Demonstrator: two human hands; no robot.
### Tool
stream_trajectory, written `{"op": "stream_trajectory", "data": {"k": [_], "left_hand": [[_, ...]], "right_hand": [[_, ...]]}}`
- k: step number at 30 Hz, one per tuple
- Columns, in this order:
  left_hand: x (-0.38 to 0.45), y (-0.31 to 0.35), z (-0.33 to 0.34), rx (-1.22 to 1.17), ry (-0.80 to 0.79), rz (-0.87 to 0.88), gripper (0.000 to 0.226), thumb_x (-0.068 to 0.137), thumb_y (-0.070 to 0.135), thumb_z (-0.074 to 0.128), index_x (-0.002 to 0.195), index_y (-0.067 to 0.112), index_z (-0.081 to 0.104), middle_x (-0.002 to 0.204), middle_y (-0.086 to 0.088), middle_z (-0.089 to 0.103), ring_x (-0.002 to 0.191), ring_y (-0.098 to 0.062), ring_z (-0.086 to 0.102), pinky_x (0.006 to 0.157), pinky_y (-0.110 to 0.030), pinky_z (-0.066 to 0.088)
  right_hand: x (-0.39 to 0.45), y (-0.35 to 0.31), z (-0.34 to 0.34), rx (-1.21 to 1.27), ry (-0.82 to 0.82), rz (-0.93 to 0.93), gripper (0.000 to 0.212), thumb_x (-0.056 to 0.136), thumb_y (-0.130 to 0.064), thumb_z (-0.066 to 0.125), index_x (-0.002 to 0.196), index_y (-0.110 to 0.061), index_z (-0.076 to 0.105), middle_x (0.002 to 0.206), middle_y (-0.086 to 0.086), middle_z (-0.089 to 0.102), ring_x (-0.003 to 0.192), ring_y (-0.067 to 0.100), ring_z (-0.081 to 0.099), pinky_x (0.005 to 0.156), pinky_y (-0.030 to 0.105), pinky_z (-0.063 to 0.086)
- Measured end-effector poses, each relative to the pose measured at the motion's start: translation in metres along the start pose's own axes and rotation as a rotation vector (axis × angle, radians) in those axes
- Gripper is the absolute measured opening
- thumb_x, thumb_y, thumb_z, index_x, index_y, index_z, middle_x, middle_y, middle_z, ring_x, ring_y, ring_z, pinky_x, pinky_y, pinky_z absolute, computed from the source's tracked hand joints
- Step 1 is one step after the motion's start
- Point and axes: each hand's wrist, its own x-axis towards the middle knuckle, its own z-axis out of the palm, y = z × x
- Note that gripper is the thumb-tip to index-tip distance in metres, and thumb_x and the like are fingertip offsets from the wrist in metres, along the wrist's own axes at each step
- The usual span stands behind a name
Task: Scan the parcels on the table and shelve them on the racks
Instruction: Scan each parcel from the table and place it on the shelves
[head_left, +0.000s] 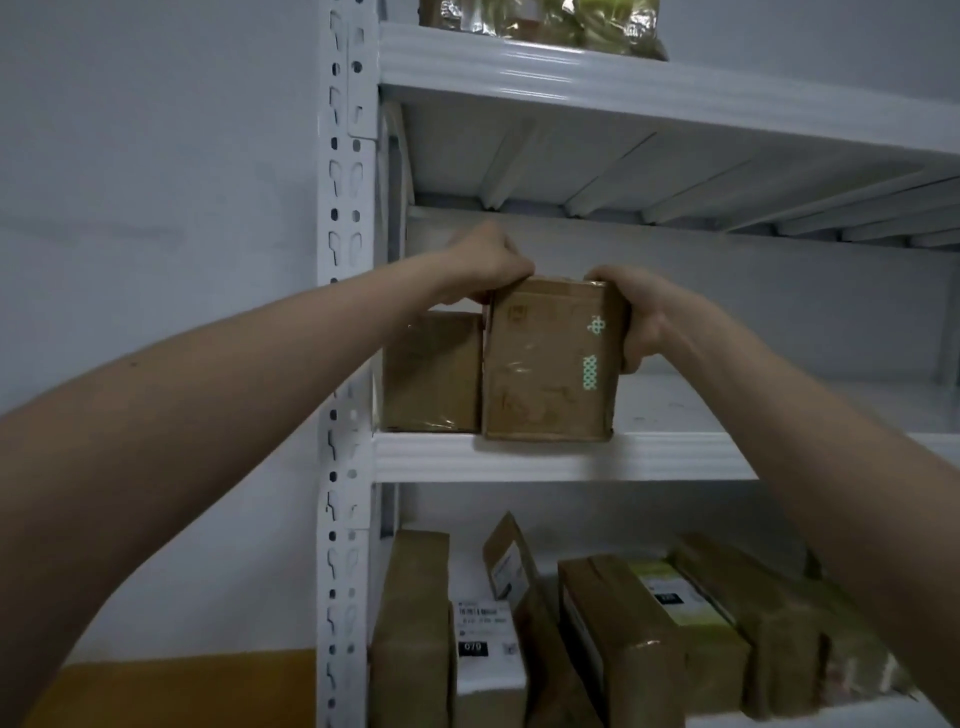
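The left hand (485, 265) curls over the top left corner of a taped cardboard parcel (550, 361), fingers bent down behind the upper edge and knuckles toward the camera, while the right hand (636, 317) clasps the parcel's top right corner and right side, thumb toward the front face and fingers wrapped round the back, out of sight. Both hands thus grip the same box from opposite upper corners, which looks like the hold for steadying an upright parcel and sliding it back or sideways into line, not for lifting it. The parcel stands on end between the two hands, its base resting on the front lip of the middle shelf (649, 454) of a white metal rack (345, 364), its front face showing clear tape and green printed marks down the right side. Its left side is just beside, probably touching, a shorter brown box (434, 371) already shelved against the rack's upright; standing it on end packs it tight to this neighbour and leaves the rest of the shelf to the right free. Whether it is fully seated or overhangs the lip slightly I cannot tell. On the shelf below stand more parcels, among them a white-labelled carton (485, 644) and a leaning cardboard sleeve (511, 564); on the shelf above lies a plastic-wrapped packet (545, 21).
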Motion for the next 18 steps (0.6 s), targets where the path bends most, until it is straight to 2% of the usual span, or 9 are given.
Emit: {"op": "stream_trajectory", "data": {"k": [4,7,11,16,18], "left_hand": [[-0.001,-0.013,0.005,0.194,0.111,0.123,0.041,0.096,0.027,0.048,0.056,0.017,0.043,0.056,-0.004,0.040,0.052,-0.017,0.037,0.055,-0.028,0.028],[-0.004,-0.015,0.010,0.271,0.187,0.172,0.047,0.099,0.029,0.041,0.054,0.020,0.033,0.052,0.001,0.034,0.047,-0.014,0.030,0.051,-0.030,0.020],[-0.001,-0.018,0.012,0.256,0.207,0.189,0.048,0.101,0.033,0.040,0.055,0.020,0.034,0.053,0.001,0.034,0.048,-0.014,0.032,0.052,-0.030,0.023],[0.001,-0.024,0.015,0.250,0.213,0.192,0.047,0.102,0.037,0.036,0.059,0.018,0.039,0.056,-0.001,0.042,0.052,-0.018,0.040,0.056,-0.031,0.029],[0.000,-0.025,0.016,0.252,0.234,0.183,0.047,0.102,0.039,0.035,0.061,0.016,0.041,0.058,-0.003,0.045,0.054,-0.019,0.043,0.057,-0.031,0.030]], "right_hand": [[0.008,0.002,0.006,-0.004,-0.010,-0.049,0.022,0.087,-0.037,0.052,0.075,-0.019,0.048,0.073,0.004,0.055,0.075,0.022,0.052,0.072,0.039,0.036],[0.008,0.006,0.009,0.014,-0.001,-0.083,0.026,0.090,-0.038,0.047,0.070,-0.021,0.044,0.071,0.002,0.052,0.072,0.021,0.051,0.074,0.038,0.035],[0.010,0.008,0.009,0.027,-0.020,-0.100,0.028,0.088,-0.041,0.046,0.068,-0.022,0.045,0.068,0.002,0.054,0.072,0.021,0.053,0.064,0.034,0.035],[0.016,0.013,0.008,0.067,-0.050,-0.116,0.037,0.085,-0.056,0.048,0.074,-0.021,0.052,0.073,0.004,0.061,0.076,0.023,0.058,0.080,0.034,0.040],[0.016,0.015,0.008,0.071,-0.045,-0.127,0.039,0.083,-0.058,0.050,0.078,-0.020,0.055,0.076,0.005,0.062,0.077,0.023,0.059,0.073,0.032,0.041]]}}
